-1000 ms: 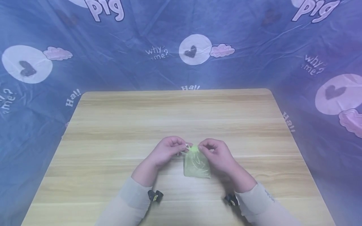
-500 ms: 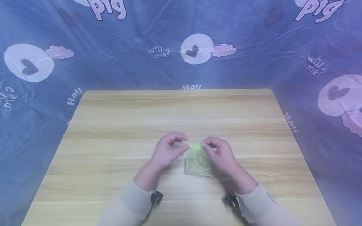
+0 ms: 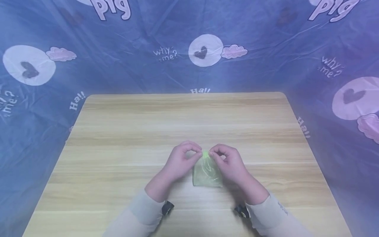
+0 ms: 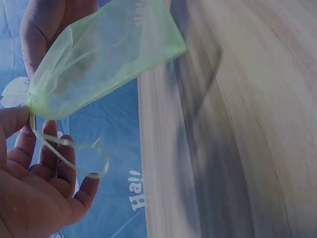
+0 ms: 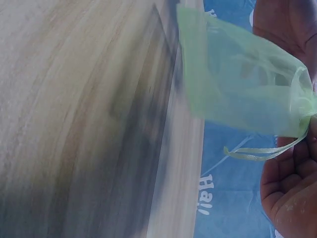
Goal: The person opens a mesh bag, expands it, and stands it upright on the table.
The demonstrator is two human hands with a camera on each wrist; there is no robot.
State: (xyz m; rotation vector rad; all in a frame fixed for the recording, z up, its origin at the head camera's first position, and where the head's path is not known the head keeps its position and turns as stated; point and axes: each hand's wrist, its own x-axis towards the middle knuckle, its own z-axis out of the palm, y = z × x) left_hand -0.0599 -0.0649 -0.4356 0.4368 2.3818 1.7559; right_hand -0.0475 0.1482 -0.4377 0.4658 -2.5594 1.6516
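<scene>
A sheer light green drawstring pouch (image 3: 207,174) hangs between the two hands, its mouth gathered into a tight neck. My left hand (image 3: 181,161) pinches one side of that neck between thumb and index finger. On the other side, my right hand (image 3: 231,163) pinches it in a similar way. In the left wrist view a loop of pale drawstring (image 4: 62,157) dangles beside the left fingers. Another drawstring loop (image 5: 262,154) hangs by the right hand in the right wrist view. Through the see-through pouch fabric (image 5: 237,74) no contents can be made out.
The hands work over the front middle part of a light wood-grain table (image 3: 118,131). Behind and beside it hangs a blue printed cloth (image 3: 133,59). A dark device sits at the left wrist (image 3: 167,208) and another at the right wrist (image 3: 242,210).
My left hand let its fingers part from the drawstring, then moved right and now pinches the pouch neck. The right hand has kept its pinch nearly in place.
</scene>
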